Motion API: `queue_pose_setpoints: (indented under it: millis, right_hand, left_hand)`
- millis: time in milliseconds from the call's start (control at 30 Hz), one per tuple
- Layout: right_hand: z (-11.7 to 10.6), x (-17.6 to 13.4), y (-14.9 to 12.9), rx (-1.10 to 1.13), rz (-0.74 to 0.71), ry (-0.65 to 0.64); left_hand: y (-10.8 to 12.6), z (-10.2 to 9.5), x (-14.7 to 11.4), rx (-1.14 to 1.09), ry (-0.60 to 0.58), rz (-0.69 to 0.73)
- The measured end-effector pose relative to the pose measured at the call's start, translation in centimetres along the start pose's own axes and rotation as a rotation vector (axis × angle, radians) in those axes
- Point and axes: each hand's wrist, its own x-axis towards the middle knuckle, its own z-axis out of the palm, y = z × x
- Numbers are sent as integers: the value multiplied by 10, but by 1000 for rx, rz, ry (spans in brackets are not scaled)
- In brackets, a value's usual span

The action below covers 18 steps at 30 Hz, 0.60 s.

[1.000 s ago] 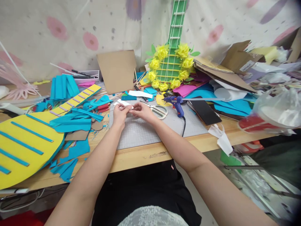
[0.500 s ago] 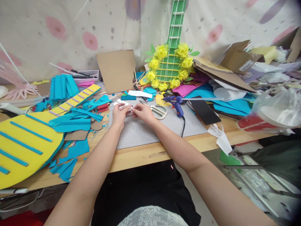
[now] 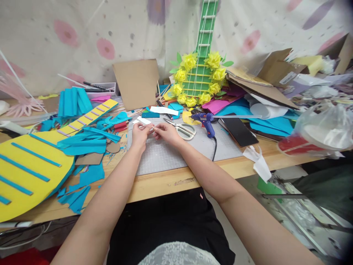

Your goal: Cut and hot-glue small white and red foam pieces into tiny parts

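Observation:
My left hand (image 3: 140, 135) and my right hand (image 3: 166, 134) meet fingertip to fingertip over the grey cutting mat (image 3: 162, 160). Both are closed in a pinch around a tiny white piece (image 3: 152, 128), perhaps paper, mostly covered by the fingers. Just behind my left hand lies a white paper strip (image 3: 143, 120). Scissors (image 3: 186, 130) with pale handles rest right beside my right hand, blades pointing away to the left. Farther right, a blue glue gun (image 3: 205, 122) with a long clear glue stick lies on the mat.
A yellow cardboard guitar shape (image 3: 35, 165) and blue paper scraps (image 3: 82, 145) cover the left side. Behind stands a green guitar (image 3: 197, 79) ringed with yellow paper flowers. A phone (image 3: 239, 129), a bagged red-and-white tub (image 3: 311, 138) and stacked cardboard (image 3: 261, 84) occupy the right.
Almost nothing differs. My fingers have shifted very slightly around the small white piece, and both hands stay in the same place over the mat.

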Motion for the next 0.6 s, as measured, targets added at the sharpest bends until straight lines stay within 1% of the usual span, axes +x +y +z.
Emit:
queue_pose_setpoints:
  millis: [167,333,400,533,600]
  right_hand:
    - [0,-3,-1,-84,3,19]
    - [1,-3,2,-166,-73,38]
    - [1,-2,3,-133,-74,23]
    - [-2,-4,1,50,-28,-55]
    - [-4,-6,-2,132,-29,-102]
  left_hand:
    - [-1,0,-1,-3,78,45]
    - [0,2,-2,21,114,48]
    - [2,2,-2,44,116,29]
    - [4,2,-1,67,52,-18]
    - [2,0,2,90,44,-27]
